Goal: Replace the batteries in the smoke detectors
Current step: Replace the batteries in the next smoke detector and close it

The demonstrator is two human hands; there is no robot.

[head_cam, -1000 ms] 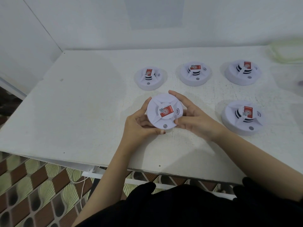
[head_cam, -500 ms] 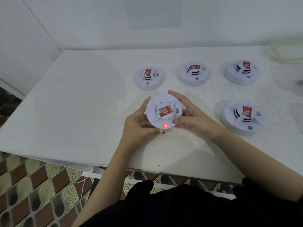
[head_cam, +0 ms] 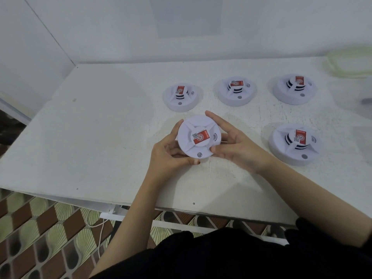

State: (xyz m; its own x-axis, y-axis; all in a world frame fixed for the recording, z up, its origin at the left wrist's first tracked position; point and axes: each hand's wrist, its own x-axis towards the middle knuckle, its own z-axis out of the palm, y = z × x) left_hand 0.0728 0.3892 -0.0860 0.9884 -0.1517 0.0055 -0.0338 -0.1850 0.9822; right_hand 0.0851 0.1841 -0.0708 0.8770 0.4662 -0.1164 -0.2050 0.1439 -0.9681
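One wide-angle camera on the person's head looks forward and down, close over the surface [head_cam: 96, 141]. The left hand [head_cam: 171, 156] and right hand [head_cam: 237, 150] sit centred, with the wall [head_cam: 120, 27] beyond and the patterned floor [head_cam: 40, 228] below.

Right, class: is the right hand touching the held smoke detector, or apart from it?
Touching. The head view shows the right hand wrapped round the right rim of the held smoke detector, with no gap.

The held smoke detector [head_cam: 199, 125] carries a red label [head_cam: 203, 137] with a white circled "S" logo. Beside the label sits a small black-and-white code patch [head_cam: 194, 135], and a curved-wave sign [head_cam: 215, 136] is printed on the white housing. The same label and sign show on the back-left detector [head_cam: 182, 103], back-middle detector [head_cam: 237, 98], back-right detector [head_cam: 292, 96] and near-right detector [head_cam: 295, 156] on the counter [head_cam: 100, 137]. The finer print is too small to read.
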